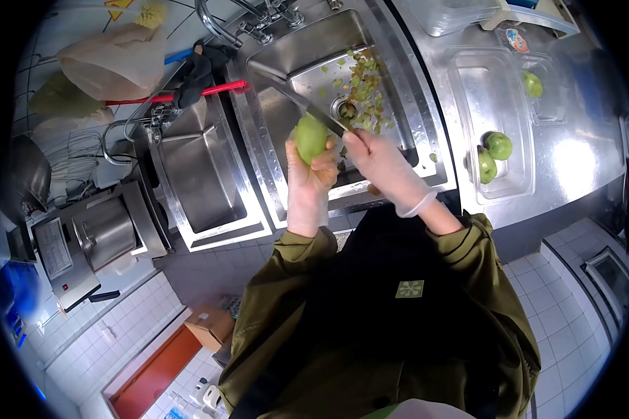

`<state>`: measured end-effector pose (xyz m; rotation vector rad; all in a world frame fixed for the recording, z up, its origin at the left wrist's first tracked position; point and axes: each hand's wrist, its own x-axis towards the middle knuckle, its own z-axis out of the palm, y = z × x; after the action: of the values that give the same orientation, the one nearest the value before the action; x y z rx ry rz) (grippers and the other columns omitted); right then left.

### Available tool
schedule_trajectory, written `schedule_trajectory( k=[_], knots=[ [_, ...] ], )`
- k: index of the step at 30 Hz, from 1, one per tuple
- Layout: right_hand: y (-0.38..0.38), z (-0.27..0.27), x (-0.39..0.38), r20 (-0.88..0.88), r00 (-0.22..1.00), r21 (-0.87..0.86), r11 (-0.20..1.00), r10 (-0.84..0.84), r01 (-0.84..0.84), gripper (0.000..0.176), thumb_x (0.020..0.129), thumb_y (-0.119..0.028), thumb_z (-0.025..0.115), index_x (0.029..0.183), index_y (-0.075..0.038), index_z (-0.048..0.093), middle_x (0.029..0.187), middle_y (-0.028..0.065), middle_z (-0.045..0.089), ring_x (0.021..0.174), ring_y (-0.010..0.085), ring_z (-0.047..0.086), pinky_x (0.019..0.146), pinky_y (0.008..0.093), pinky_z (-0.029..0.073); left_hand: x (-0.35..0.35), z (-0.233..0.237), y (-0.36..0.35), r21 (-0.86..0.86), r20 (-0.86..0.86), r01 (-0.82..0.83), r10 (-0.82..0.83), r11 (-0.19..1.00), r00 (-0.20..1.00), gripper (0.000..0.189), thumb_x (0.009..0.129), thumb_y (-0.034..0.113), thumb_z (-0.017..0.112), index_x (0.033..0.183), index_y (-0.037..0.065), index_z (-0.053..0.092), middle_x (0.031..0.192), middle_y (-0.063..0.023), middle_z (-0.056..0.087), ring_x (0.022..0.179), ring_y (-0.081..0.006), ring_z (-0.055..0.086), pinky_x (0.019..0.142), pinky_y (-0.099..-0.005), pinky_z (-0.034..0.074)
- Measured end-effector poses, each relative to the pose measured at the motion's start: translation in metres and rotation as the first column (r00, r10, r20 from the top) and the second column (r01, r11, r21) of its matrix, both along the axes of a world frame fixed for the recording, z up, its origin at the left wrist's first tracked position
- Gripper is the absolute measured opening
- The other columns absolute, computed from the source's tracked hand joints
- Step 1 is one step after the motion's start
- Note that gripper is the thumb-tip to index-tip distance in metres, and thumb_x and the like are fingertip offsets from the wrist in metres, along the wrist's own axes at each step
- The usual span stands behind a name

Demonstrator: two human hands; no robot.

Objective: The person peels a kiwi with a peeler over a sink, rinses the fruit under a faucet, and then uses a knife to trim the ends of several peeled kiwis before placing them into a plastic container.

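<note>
Left hand [309, 187] grips a smooth green oval fruit [310, 136] over the steel sink [328, 38], which catches green peel scraps [363, 87]. Right hand [382, 165] clasps a long steel knife [307, 105] against it.

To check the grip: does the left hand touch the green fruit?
Touching. The head view shows the left hand wrapped around the green fruit, gripping its lower half.

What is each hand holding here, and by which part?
The left hand grips a green fruit around its lower half; the right hand holds a knife by its handle, blade against the fruit, over the sink.
</note>
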<state>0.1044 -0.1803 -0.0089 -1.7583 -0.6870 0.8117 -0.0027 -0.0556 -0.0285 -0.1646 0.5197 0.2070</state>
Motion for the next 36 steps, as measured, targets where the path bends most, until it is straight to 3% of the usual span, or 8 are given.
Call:
schedule_trajectory(
  k=[3, 6, 12, 17, 26, 29, 32, 36],
  knots=[
    [-0.002, 0.016, 0.013, -0.161, 0.985, -0.057, 0.996, 0.053, -0.063, 0.032, 0.089, -0.033, 0.047, 0.085, -0.003, 0.056, 0.066, 0.0167, 0.059, 0.063, 0.0361, 0.058, 0.058, 0.0413, 0.046, -0.004, -0.009, 0.0, -0.135, 0.134, 0.06, -0.042, 0.989, 0.99, 0.054, 0.072, 0.03, 0.069, 0.112, 0.002, 0.046, 0.086, -0.0116, 0.044, 0.053, -0.0098, 0.044, 0.046, -0.0178, 0.042],
    [-0.008, 0.022, 0.021, 0.232, 0.965, -0.18, 0.98, 0.122, -0.08, 0.029, 0.087, -0.032, 0.049, 0.084, -0.004, 0.057, 0.066, 0.0154, 0.059, 0.062, 0.0353, 0.058, 0.056, 0.0421, 0.046, -0.006, -0.01, -0.002, -0.205, 0.167, 0.099, -0.064, 0.974, 0.984, 0.056, 0.07, 0.027, 0.072, 0.113, 0.001, 0.046, 0.086, -0.01, 0.044, 0.054, -0.0091, 0.045, 0.045, -0.0176, 0.041],
    [-0.028, 0.016, 0.016, 0.647, 0.757, -0.011, 0.994, 0.089, -0.107, 0.021, 0.083, -0.027, 0.057, 0.08, -0.007, 0.051, 0.06, 0.0086, 0.055, 0.051, 0.0293, 0.056, 0.043, 0.0368, 0.043, -0.005, -0.006, -0.001, -0.192, 0.167, 0.047, -0.014, 0.98, 0.986, 0.056, 0.073, 0.032, 0.069, 0.114, 0.002, 0.047, 0.083, -0.0118, 0.047, 0.051, -0.0087, 0.045, 0.043, -0.0158, 0.039],
    [-0.03, 0.012, 0.017, 0.685, 0.724, -0.005, 0.993, 0.087, -0.114, 0.022, 0.082, -0.03, 0.057, 0.08, -0.009, 0.049, 0.059, 0.0065, 0.053, 0.049, 0.0267, 0.055, 0.042, 0.0354, 0.043, 0.001, 0.009, -0.002, -0.243, 0.152, 0.071, -0.034, 0.967, 0.988, 0.04, 0.08, 0.037, 0.06, 0.111, 0.013, 0.052, 0.082, -0.0165, 0.05, 0.048, -0.0095, 0.043, 0.041, -0.0149, 0.037],
    [-0.031, 0.01, 0.015, 0.738, 0.671, -0.033, 0.997, 0.071, -0.069, 0.023, 0.08, -0.029, 0.058, 0.08, -0.009, 0.048, 0.06, 0.0056, 0.051, 0.05, 0.0252, 0.055, 0.041, 0.034, 0.042, 0.006, 0.017, -0.006, -0.144, 0.158, 0.043, -0.02, 0.989, 0.987, 0.034, 0.083, 0.034, 0.057, 0.109, 0.013, 0.052, 0.086, -0.017, 0.054, 0.047, -0.0112, 0.042, 0.04, -0.0163, 0.036],
    [-0.03, 0.005, 0.012, 0.767, 0.641, -0.035, 0.999, 0.034, -0.011, 0.022, 0.079, -0.027, 0.059, 0.08, -0.009, 0.047, 0.059, 0.0054, 0.05, 0.049, 0.0249, 0.055, 0.041, 0.0338, 0.042, 0.011, 0.016, -0.006, 0.063, 0.063, 0.013, -0.017, 0.998, 0.998, 0.04, 0.081, 0.035, 0.058, 0.11, 0.009, 0.05, 0.086, -0.0168, 0.054, 0.048, -0.0115, 0.042, 0.038, -0.0156, 0.035],
    [-0.028, 0.003, 0.012, 0.77, 0.639, -0.042, 0.999, 0.012, 0.033, 0.02, 0.077, -0.024, 0.06, 0.08, -0.009, 0.047, 0.059, 0.0056, 0.05, 0.049, 0.025, 0.054, 0.041, 0.034, 0.042, 0.019, 0.03, -0.015, 0.458, -0.078, 0.001, 0.039, 0.889, 0.996, 0.046, 0.08, 0.038, 0.057, 0.11, 0.003, 0.049, 0.084, -0.0162, 0.055, 0.051, -0.0113, 0.043, 0.037, -0.0147, 0.032],
    [-0.028, 0.0, 0.012, 0.74, 0.672, -0.046, 0.999, 0.027, 0.01, 0.019, 0.078, -0.021, 0.06, 0.08, -0.008, 0.047, 0.059, 0.0068, 0.051, 0.049, 0.0259, 0.054, 0.041, 0.0346, 0.042, 0.01, 0.028, -0.012, 0.606, -0.12, 0.061, 0.016, 0.793, 0.993, 0.052, 0.079, 0.042, 0.056, 0.11, 0.001, 0.048, 0.079, -0.0147, 0.053, 0.049, -0.0102, 0.042, 0.036, -0.0141, 0.031]
  ],
)
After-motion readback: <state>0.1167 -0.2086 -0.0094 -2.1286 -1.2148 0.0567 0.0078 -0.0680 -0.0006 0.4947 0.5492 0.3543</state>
